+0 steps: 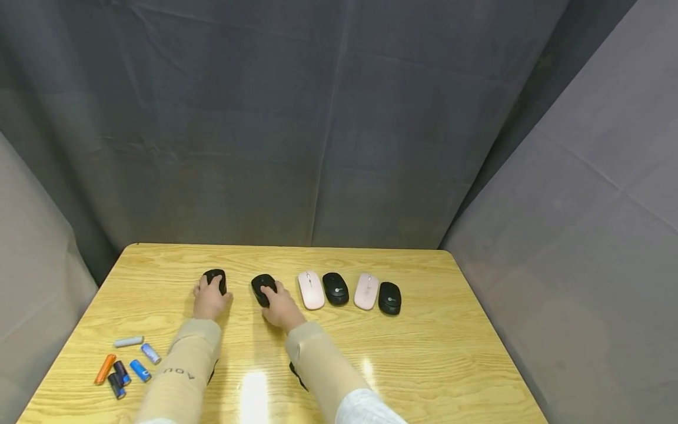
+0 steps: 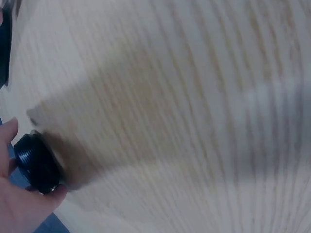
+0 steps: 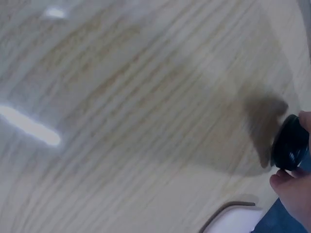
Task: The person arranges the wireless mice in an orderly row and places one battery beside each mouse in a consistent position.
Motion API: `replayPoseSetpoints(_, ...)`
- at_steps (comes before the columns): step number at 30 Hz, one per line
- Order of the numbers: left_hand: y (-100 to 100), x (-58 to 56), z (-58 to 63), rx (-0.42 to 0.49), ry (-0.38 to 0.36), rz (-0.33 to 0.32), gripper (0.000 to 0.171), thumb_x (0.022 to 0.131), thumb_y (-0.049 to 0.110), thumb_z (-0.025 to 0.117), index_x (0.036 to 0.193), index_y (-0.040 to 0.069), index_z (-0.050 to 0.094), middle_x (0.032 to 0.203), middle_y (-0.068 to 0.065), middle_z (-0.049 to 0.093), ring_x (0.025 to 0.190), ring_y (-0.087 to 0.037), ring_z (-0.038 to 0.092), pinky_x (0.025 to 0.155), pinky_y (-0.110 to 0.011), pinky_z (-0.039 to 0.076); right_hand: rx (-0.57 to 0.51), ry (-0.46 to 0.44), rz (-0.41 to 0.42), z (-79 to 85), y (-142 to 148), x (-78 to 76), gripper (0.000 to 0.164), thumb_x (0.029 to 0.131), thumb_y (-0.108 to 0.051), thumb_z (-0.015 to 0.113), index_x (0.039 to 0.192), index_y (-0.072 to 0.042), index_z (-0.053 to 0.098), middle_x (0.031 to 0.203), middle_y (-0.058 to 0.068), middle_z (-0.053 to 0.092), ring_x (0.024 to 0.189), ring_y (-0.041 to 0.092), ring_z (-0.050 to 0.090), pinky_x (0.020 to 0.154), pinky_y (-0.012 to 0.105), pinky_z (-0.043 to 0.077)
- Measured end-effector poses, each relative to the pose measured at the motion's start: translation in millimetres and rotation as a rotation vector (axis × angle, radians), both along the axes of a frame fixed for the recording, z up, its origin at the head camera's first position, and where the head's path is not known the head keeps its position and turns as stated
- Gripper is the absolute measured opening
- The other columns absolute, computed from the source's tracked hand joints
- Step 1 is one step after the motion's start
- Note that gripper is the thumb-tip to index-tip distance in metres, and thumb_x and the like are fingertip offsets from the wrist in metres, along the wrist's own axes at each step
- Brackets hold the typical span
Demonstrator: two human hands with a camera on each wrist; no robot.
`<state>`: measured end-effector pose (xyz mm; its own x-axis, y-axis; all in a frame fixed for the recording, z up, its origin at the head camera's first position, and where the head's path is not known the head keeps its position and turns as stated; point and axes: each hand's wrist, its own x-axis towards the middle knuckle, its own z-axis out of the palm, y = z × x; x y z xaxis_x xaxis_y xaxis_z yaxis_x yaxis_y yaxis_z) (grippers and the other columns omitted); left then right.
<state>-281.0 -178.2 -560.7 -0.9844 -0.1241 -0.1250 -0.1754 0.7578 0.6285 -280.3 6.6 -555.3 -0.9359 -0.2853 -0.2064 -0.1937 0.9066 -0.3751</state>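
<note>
My left hand (image 1: 209, 300) grips a black computer mouse (image 1: 216, 274) near the table's far left, and the left wrist view shows that mouse (image 2: 38, 162) between thumb and fingers. To its right, my right hand (image 1: 282, 307) holds another black mouse (image 1: 261, 284). The right wrist view has this mouse (image 3: 289, 145) pinched between thumb and fingers, at the right edge. Beside the right hand runs a row of mice: a pink mouse (image 1: 311, 290), a black mouse (image 1: 336, 288), a second pink mouse (image 1: 366, 291) and a black mouse (image 1: 389, 298).
Several loose batteries lie at the table's front left, among them an orange battery (image 1: 105, 369), a grey battery (image 1: 129, 341) and a blue battery (image 1: 140, 370). Grey curtains (image 1: 222, 147) stand behind and beside the wooden table (image 1: 434, 365).
</note>
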Motion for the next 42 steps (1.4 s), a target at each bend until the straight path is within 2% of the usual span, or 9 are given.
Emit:
replayPoseSetpoints(5,5,1.8,-5.3,-0.024,0.083,0.056,0.052,0.087,0.016,0.059,0.132,-0.003,0.04,0.137,-0.036,0.018,0.115,-0.058,0.027,0.081,-0.061,0.043,-0.038,0.119,-0.02,-7.9,0,1.9,0.042,0.085,-0.028,0.064,0.125,-0.025,0.05,0.138,0.013,0.034,0.12,0.029,0.044,0.088,0.037,0.047)
replayPoseSetpoints(8,9,4.0,-5.4,-0.026,0.108,0.081,0.05,0.087,0.015,0.061,0.13,-0.002,0.044,0.136,-0.036,0.022,0.112,-0.057,0.032,0.08,-0.061,0.044,-0.055,0.143,-0.041,-11.0,0,3.4,0.039,0.084,-0.027,0.065,0.121,-0.023,0.053,0.134,0.014,0.037,0.119,0.029,0.044,0.089,0.035,0.047)
replayPoseSetpoints(14,15,7.8,-3.0,-0.023,0.126,0.102,0.048,0.086,0.013,0.061,0.129,-0.003,0.046,0.136,-0.035,0.024,0.11,-0.056,0.034,0.08,-0.06,0.044,-0.09,0.14,-0.072,-13.4,2,7.2,0.038,0.084,-0.023,0.065,0.12,-0.022,0.052,0.132,0.016,0.036,0.116,0.03,0.046,0.085,0.035,0.049)
replayPoseSetpoints(19,14,8.6,-4.1,-0.005,0.133,0.12,0.046,0.085,0.011,0.06,0.128,-0.004,0.048,0.136,-0.035,0.025,0.111,-0.056,0.034,0.079,-0.06,0.044,-0.152,0.147,-0.098,-15.8,5,9.5,0.045,0.084,-0.021,0.066,0.127,-0.022,0.05,0.134,0.016,0.035,0.118,0.031,0.044,0.085,0.035,0.049)
replayPoseSetpoints(24,12,9.9,-7.0,0.035,0.153,0.123,0.046,0.085,0.01,0.059,0.127,-0.005,0.049,0.135,-0.036,0.026,0.111,-0.057,0.033,0.079,-0.06,0.045,-0.262,0.163,-0.152,-18.3,8,9.7,0.05,0.082,-0.02,0.067,0.129,-0.02,0.05,0.131,0.019,0.042,0.116,0.033,0.046,0.085,0.038,0.049)
replayPoseSetpoints(28,11,13.1,-9.8,0.094,0.188,0.137,0.045,0.085,0.01,0.059,0.127,-0.006,0.049,0.135,-0.036,0.028,0.112,-0.058,0.032,0.081,-0.059,0.045,-0.365,0.112,-0.192,-17.3,10,10.0,0.05,0.082,-0.019,0.067,0.13,-0.019,0.051,0.127,0.016,0.045,0.114,0.029,0.048,0.087,0.037,0.048)
replayPoseSetpoints(34,12,19.7,-11.8,0.166,0.297,0.139,0.045,0.083,0.007,0.061,0.124,-0.009,0.051,0.132,-0.039,0.032,0.118,-0.058,0.031,0.087,-0.057,0.042,-0.484,0.108,-0.225,-11.4,12,14.8,0.049,0.082,-0.015,0.066,0.129,-0.017,0.052,0.122,0.018,0.048,0.108,0.031,0.052,0.085,0.039,0.049)
replayPoseSetpoints(38,13,26.9,-9.8,0.16,0.385,0.128,0.043,0.081,0.005,0.064,0.12,-0.009,0.054,0.129,-0.039,0.036,0.115,-0.058,0.034,0.087,-0.059,0.041,-0.521,0.141,-0.243,-6.5,10,19.4,0.048,0.082,-0.016,0.066,0.128,-0.017,0.052,0.122,0.018,0.048,0.107,0.031,0.052,0.084,0.04,0.049)
replayPoseSetpoints(42,14,38.4,-5.2,0.119,0.438,0.105,0.041,0.08,0.004,0.066,0.118,-0.008,0.056,0.128,-0.038,0.037,0.11,-0.059,0.037,0.082,-0.06,0.044,-0.569,0.181,-0.267,-3.4,6,27.1,0.048,0.081,-0.015,0.066,0.128,-0.016,0.053,0.121,0.016,0.047,0.106,0.029,0.051,0.084,0.04,0.048)
